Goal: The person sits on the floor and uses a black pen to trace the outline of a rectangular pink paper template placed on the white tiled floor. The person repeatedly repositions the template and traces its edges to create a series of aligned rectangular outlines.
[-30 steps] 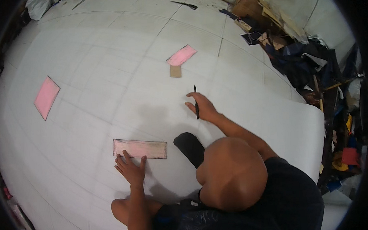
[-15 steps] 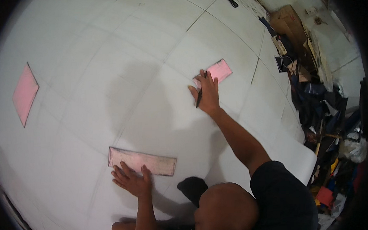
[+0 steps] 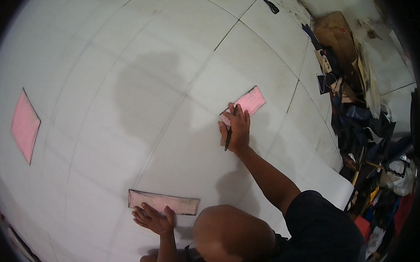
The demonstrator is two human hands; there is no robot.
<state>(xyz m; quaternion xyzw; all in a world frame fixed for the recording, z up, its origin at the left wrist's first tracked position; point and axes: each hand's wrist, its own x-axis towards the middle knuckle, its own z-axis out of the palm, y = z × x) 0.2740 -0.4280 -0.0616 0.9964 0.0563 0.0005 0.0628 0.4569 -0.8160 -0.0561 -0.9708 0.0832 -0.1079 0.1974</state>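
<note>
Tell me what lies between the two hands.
Only bare white sheet, seen in the head view, between the left hand and right hand.

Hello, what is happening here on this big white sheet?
A person leans over a large white sheet marked with faint ruled lines. The right hand holds a dark pen and rests on a pink rectangular piece with dark edges. The left hand presses flat on the lower edge of a long pink strip, also dark-edged. Another pink piece lies apart at the far left. Clutter is piled along the right side.
</note>
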